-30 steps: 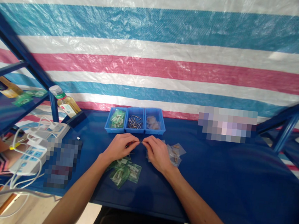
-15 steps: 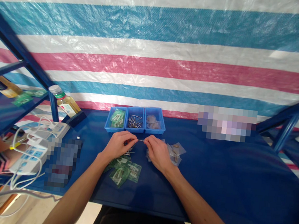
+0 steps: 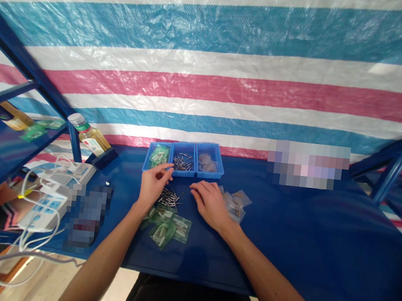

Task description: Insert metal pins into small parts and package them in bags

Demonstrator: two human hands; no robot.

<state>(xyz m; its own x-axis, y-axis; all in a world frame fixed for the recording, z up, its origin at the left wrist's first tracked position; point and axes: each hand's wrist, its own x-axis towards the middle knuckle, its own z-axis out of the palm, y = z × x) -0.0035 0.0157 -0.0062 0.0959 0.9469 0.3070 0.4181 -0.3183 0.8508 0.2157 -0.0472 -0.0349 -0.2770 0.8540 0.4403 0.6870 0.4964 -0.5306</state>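
My left hand hovers at the front edge of the middle blue bin, fingers loosely apart, with nothing visible in them. Thin metal pins lie in that bin. Just below the hand is a loose pile of similar pins on the blue table. My right hand rests over the table to the right of the pile, fingers slightly apart and no object showing. Beside it lie clear plastic bags with small parts inside. Green packets with metal pieces lie below the pile.
The left bin holds green packets, and the right bin holds clear bags. At the left stand a bottle and white power strips with tangled cables. A striped sheet hangs behind the table.
A thin pin was between the fingertips of both hands; it is no longer seen there. My left hand has moved away and up to the middle bin. My right hand has barely shifted.
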